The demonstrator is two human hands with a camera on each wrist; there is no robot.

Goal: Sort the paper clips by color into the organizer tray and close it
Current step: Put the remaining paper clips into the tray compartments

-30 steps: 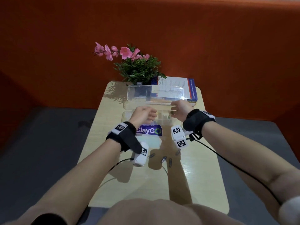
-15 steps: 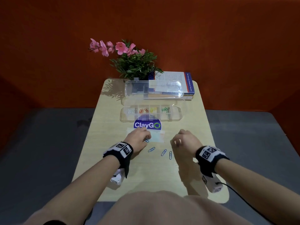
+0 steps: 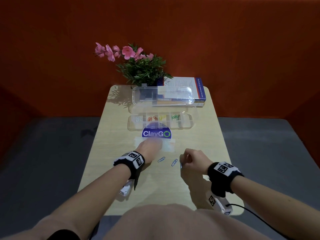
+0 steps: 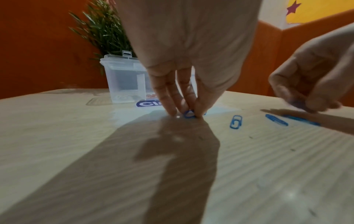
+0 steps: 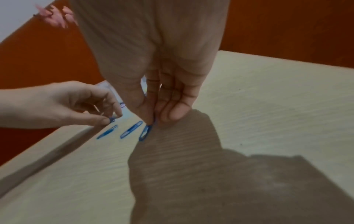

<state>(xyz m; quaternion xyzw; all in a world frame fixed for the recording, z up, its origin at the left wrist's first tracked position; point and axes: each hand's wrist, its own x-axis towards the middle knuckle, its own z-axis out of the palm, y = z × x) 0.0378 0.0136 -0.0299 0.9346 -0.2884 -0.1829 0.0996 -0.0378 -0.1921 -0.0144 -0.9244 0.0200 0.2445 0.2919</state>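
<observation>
Both hands [image 3: 150, 147] [image 3: 192, 160] pinch blue paper clips [image 4: 189, 114] [image 5: 146, 131], fingertips hiding them partly.

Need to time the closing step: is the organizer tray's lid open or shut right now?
Open. The clear lid stands tilted up behind the organizer tray, leaving the compartments with sorted clips uncovered in the head view.

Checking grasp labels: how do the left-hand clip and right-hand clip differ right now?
The left hand pinches its blue clip on the pale sheet by the ClayGo sticker; the right hand pinches its blue clip on bare table. The left clip is mostly hidden; the right clip's length shows. Both blue, touching the surface.
</observation>
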